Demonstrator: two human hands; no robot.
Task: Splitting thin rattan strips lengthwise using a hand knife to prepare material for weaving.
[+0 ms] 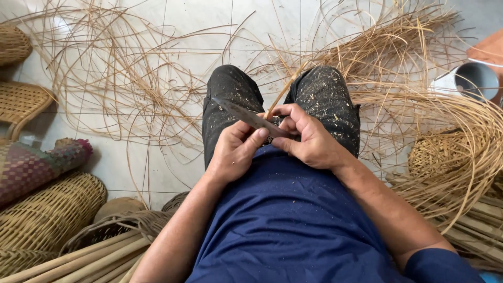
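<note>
Cane strip [280, 94], thin, pale and stiff, rises from between both hands and slants up and to the right over the right knee. Left hand [236, 149] is closed on the handle of a knife [246, 116]; its blade is long, flat, dull grey metal with a pitted, stained face, pointing up and left across the left thigh. The thumb presses along the blade's back. Right hand [309, 136] is curled tight around the strip's lower end, fingers folded over it, touching the knife just where blade and strip meet. Both hands sit close together above the lap.

Trousers [325, 99] are dark, coarse cloth, speckled all over with pale shavings; the shirt [288, 220] is smooth navy with finer flecks. Loose strips [115, 78] sprawl over the pale tiled floor [131, 167] in tangled, wiry loops, and a thicker, coiled bundle [461, 152] curves at the right. Woven baskets [47, 209] with tight ribbed weave lie at lower left, beside round, smooth poles [78, 262]. A checked woven mat [36, 165], rolled, lies above them. A grey pipe [471, 78], open-ended, sits at upper right.
</note>
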